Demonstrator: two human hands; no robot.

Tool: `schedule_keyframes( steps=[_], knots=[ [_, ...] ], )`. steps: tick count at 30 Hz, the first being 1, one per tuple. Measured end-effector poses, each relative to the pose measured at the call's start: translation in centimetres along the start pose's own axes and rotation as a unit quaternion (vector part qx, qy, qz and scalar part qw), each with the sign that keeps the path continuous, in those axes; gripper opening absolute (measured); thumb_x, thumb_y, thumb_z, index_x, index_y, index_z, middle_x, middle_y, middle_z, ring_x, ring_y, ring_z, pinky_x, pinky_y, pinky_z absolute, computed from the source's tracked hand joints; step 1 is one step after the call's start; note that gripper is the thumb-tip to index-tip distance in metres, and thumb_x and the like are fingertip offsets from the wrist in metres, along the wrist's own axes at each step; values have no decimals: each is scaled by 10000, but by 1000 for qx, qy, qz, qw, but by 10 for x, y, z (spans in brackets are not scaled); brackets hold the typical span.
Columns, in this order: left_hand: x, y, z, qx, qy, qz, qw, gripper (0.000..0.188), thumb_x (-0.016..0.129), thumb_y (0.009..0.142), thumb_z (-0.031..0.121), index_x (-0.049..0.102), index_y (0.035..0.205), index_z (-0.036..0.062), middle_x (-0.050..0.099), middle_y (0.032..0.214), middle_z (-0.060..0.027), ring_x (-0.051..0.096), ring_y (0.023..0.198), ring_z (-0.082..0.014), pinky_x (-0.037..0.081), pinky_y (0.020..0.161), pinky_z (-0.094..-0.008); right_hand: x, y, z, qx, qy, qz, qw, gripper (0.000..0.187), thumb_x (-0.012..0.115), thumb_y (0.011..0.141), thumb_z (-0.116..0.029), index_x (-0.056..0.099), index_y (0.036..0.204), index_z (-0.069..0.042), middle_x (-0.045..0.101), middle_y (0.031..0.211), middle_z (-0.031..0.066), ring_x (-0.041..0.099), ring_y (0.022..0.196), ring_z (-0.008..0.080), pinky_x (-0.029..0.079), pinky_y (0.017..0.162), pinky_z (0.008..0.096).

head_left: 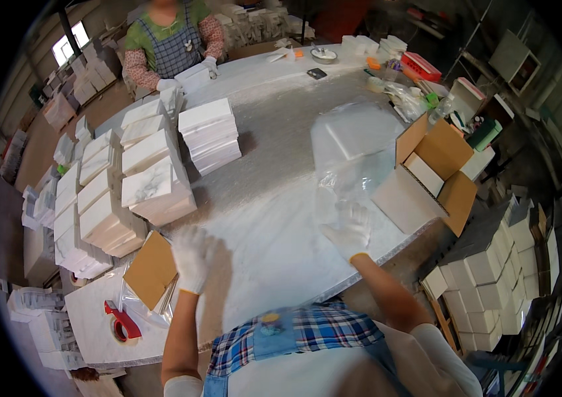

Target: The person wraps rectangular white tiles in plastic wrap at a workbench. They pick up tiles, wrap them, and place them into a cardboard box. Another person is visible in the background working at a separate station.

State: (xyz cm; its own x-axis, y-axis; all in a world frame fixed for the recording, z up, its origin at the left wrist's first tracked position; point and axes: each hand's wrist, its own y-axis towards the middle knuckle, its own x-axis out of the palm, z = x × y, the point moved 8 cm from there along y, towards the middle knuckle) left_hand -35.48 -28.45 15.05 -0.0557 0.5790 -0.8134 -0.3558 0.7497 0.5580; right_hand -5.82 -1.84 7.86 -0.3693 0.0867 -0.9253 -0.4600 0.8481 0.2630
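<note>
The left hand, gloved in white cloth, is loose and empty by flat brown cardboard. The right hand, spread and empty, is at the near edge of crinkly clear plastic, left of a box.

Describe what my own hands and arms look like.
Your left hand and right hand wear white gloves with yellow-orange cuff edges. The forearms are bare, and pale, whitish sleeves cover the upper arms.
</note>
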Motion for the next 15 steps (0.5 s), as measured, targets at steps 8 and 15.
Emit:
schedule_keyframes(
  steps=[8,15],
  knots=[
    [35,26,141,44,-267,-123,955,351,698,953,342,745,1102,27,733,1107,-167,681,1062,-330,534,936,-409,14,1,26,-53,-18,149,987,184,670,921,-248,688,1077,-153,691,933,115,671,925,309,521,827,479],
    [123,0,200,-205,-523,-419,713,459,652,1002,402,702,1231,7,744,1146,-125,687,1065,-195,542,935,-351,-30,-45,-18,-154,2,40,987,104,648,949,-260,685,936,-164,668,710,92,662,567,314,518,512,424]
  ],
)
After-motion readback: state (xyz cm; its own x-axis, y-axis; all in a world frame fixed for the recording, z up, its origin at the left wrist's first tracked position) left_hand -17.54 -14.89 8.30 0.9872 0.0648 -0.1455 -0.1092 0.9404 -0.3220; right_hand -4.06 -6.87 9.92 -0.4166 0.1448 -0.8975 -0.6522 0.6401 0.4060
